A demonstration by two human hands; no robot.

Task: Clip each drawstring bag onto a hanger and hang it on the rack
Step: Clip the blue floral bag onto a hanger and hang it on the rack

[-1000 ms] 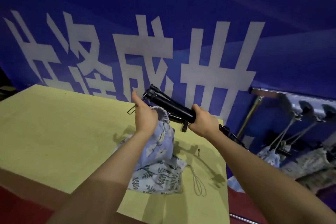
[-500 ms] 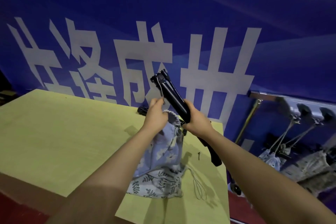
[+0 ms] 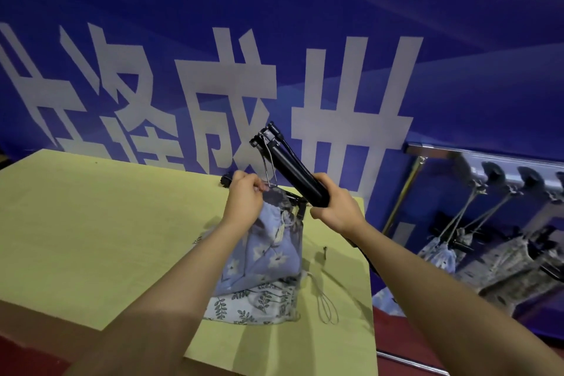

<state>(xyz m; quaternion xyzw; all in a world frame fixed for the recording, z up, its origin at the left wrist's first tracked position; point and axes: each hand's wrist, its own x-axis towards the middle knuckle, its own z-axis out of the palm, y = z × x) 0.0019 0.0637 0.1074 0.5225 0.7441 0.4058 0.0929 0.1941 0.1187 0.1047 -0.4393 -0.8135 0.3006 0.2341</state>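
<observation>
Two bags stacked at counter [image 3: 91,223] right edge, upper bag [image 3: 268,253] on lower bag [image 3: 253,305]. Hanger [image 3: 293,174] above the bags. Rack [image 3: 488,162] right of counter, beyond its right edge, hung bags [image 3: 439,256] below.

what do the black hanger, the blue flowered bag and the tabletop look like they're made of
Black clip hanger: likely plastic, with a smooth dull sheen; its thin grey wire hook looks like metal. Blue flowered drawstring bag: soft woven cloth that folds and drapes. Yellow-green tabletop: matte and flat, maybe painted board; the material is unclear.
</observation>
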